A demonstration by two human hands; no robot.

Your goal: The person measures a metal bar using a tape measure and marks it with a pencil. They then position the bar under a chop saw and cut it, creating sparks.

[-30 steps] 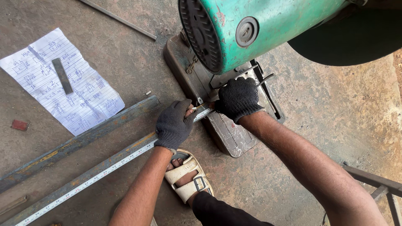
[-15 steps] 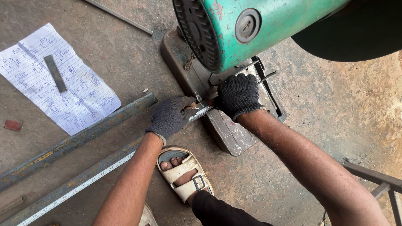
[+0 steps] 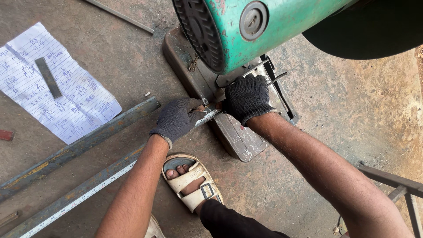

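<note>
While the gloved left hand (image 3: 176,120) pinches the tape measure (image 3: 83,196) along the steel bar (image 3: 53,209) and the right hand (image 3: 246,98) clasps the chop saw's (image 3: 246,31) vise, keep the tape flat and taut, I judge.

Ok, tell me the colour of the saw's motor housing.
Green, with worn patches, on the motor housing; the head view shows it.

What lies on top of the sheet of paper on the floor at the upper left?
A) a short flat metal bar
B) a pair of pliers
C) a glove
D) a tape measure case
A: a short flat metal bar rests diagonally on the lined sheet of paper, with no tool, glove or case on it.
</note>
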